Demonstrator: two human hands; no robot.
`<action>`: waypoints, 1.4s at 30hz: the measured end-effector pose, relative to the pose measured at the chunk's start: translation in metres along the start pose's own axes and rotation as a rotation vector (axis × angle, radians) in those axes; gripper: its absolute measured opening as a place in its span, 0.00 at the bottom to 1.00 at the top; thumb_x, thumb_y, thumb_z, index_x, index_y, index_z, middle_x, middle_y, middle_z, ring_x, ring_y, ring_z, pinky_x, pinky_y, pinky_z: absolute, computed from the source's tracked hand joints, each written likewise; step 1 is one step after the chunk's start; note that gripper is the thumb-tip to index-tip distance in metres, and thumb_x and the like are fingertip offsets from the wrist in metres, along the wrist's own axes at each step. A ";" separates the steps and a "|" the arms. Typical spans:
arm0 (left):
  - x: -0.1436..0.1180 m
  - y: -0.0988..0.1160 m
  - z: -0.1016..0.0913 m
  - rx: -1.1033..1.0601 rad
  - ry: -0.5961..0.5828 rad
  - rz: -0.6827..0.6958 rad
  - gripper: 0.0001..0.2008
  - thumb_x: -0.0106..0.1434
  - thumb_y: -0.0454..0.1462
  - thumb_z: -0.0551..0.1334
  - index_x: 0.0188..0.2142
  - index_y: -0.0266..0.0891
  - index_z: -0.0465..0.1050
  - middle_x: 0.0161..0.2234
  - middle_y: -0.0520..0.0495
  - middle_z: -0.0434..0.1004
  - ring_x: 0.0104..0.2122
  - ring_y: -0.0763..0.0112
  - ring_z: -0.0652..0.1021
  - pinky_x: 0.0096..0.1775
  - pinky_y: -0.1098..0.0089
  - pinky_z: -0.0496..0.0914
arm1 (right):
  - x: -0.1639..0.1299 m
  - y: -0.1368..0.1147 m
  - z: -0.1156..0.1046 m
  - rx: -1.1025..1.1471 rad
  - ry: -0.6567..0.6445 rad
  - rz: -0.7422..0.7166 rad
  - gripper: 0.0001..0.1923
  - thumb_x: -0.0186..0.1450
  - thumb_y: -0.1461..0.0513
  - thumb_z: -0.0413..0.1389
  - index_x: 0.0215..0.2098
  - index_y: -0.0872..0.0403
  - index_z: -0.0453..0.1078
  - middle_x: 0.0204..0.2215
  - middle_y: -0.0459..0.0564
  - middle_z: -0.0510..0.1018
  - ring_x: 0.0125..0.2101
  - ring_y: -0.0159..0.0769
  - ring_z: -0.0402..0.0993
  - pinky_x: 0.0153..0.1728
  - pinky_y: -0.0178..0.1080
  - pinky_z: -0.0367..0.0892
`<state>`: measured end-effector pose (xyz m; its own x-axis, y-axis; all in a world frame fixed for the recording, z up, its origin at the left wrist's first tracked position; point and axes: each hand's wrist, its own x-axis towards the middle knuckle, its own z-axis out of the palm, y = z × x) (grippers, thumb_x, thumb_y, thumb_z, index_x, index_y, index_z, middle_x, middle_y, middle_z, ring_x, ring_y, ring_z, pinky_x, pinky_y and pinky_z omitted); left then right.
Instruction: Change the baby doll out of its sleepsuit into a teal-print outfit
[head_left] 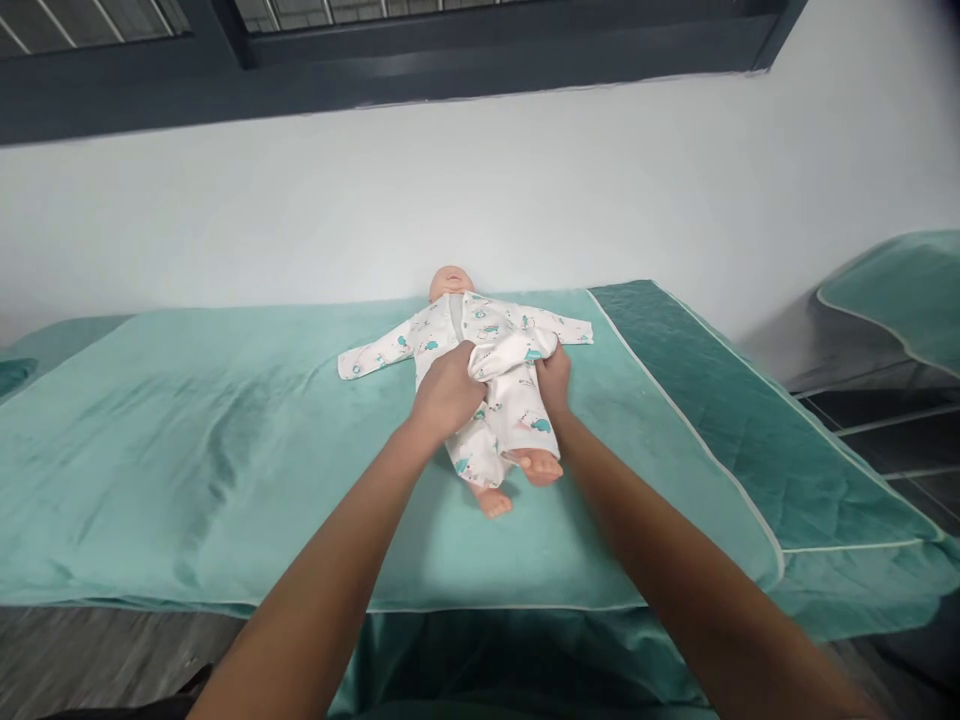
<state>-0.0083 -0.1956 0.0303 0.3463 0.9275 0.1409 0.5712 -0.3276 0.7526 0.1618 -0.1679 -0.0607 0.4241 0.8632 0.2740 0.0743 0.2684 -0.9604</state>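
A baby doll (pixel 451 283) lies on its back on the bed, its head toward the wall and its bare feet (pixel 493 502) toward me. It wears a white baby outfit (pixel 486 318) printed with small teal pictures, the sleeves spread to both sides. At the doll's waist, my left hand (pixel 448 390) is closed on the cloth. Opposite it, my right hand (pixel 555 380) grips the same bunched cloth at the other hip. Between both hands a fold of fabric (pixel 514 352) is raised. Whether that fold belongs to the top or the trousers, I cannot tell.
A teal velvet cover (pixel 300 470) lies over the bed, with a darker quilted strip (pixel 750 420) to the right. Behind the bed stands a white wall (pixel 337 210) below a dark window frame (pixel 450 70). Another teal-covered piece (pixel 907 290) and metal bars (pixel 892 423) are at far right.
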 end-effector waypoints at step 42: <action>-0.014 -0.034 -0.008 -1.096 -0.093 -0.159 0.25 0.56 0.46 0.67 0.50 0.37 0.71 0.42 0.43 0.79 0.39 0.64 0.79 0.40 0.67 0.71 | -0.023 -0.081 0.012 0.020 -0.905 0.277 0.22 0.52 0.55 0.68 0.42 0.56 0.76 0.36 0.49 0.80 0.39 0.42 0.75 0.41 0.41 0.70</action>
<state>-0.0384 -0.1958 0.0077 0.4081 0.9127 -0.0224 -0.3365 0.1732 0.9256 0.1355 -0.2048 0.0114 -0.4377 0.8989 -0.0214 0.0569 0.0039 -0.9984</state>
